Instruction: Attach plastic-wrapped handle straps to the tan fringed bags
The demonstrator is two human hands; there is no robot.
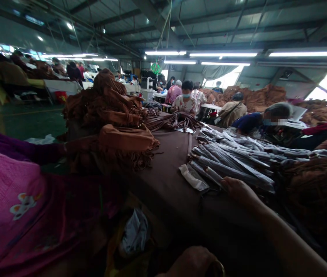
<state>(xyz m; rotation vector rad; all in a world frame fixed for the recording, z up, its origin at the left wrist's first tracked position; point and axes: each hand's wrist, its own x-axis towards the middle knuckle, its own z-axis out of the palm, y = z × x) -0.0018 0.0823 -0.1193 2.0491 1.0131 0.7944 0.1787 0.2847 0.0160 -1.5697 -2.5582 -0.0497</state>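
My right hand (236, 189) reaches in from the lower right, and its fingers curl over the near end of a long plastic-wrapped pack (232, 172). That pack belongs to a heap of several such packs (238, 152) lying on the brown-covered table (171, 169). A flat white wrapper (193, 177) lies just left of the hand. My left hand (193, 263) shows at the bottom edge, dark and curled; what it holds is hidden.
A tall pile of brown fringed fabric (114, 115) fills the table's left side. A person's pink garment (21, 207) and purple sleeve (19, 148) are close on my left. Brown straps (175, 121) lie further back. Other workers (186, 100) sit at the far end.
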